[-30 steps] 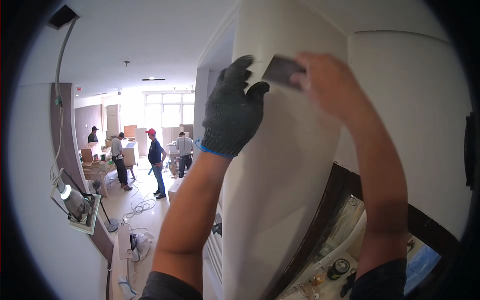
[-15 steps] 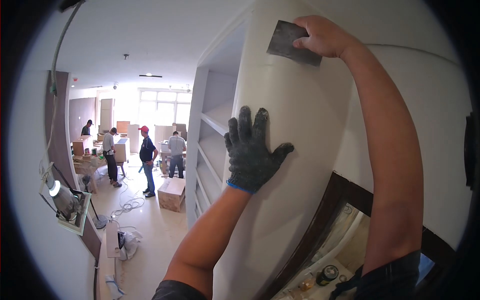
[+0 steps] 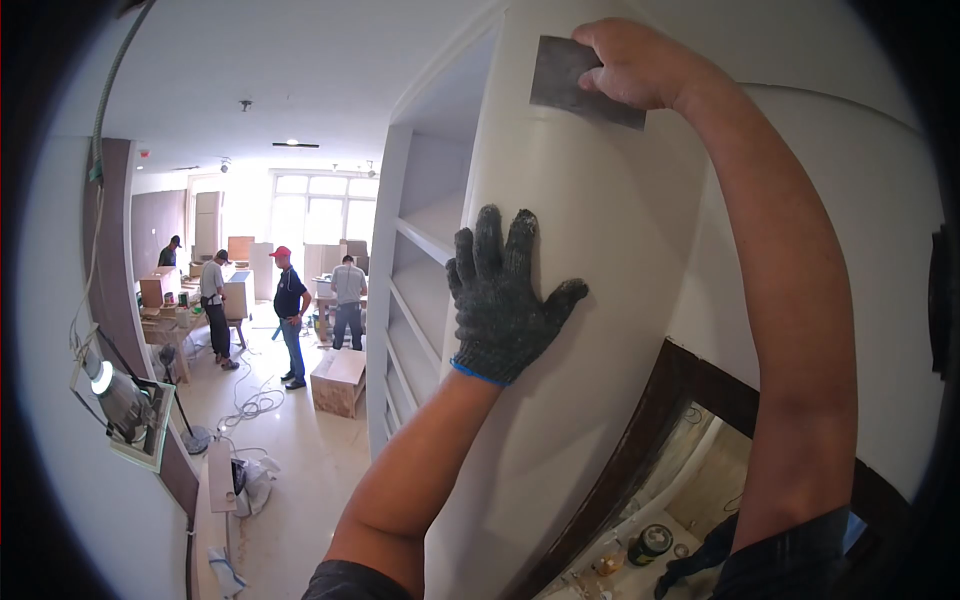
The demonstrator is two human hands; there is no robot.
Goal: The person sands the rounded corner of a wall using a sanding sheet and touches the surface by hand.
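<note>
A dark knitted glove with a blue cuff covers my left hand [image 3: 508, 300]. Its palm lies flat on the smooth cream-white column [image 3: 600, 240], fingers spread. Higher up, my bare right hand [image 3: 640, 65] grips a flat dark grey rectangular sheet [image 3: 562, 75] by its upper right part, thumb across the near face. The sheet lies against or very close to the upper column surface; its exact material I cannot tell. White built-in shelves [image 3: 420, 245] adjoin the column's left side.
A dark-framed mirror [image 3: 650, 460] leans at lower right, with a can [image 3: 650, 542] showing in it. A lit work lamp [image 3: 125, 400] hangs at left. Several people stand farther back, one in a red cap [image 3: 290, 315], near a wooden box [image 3: 338, 380]. Cables [image 3: 255, 403] lie on the floor.
My right hand and the sheet have shifted slightly up and left, and the sheet's angle has changed a little. My left hand stays on the column. The view has turned slightly.
</note>
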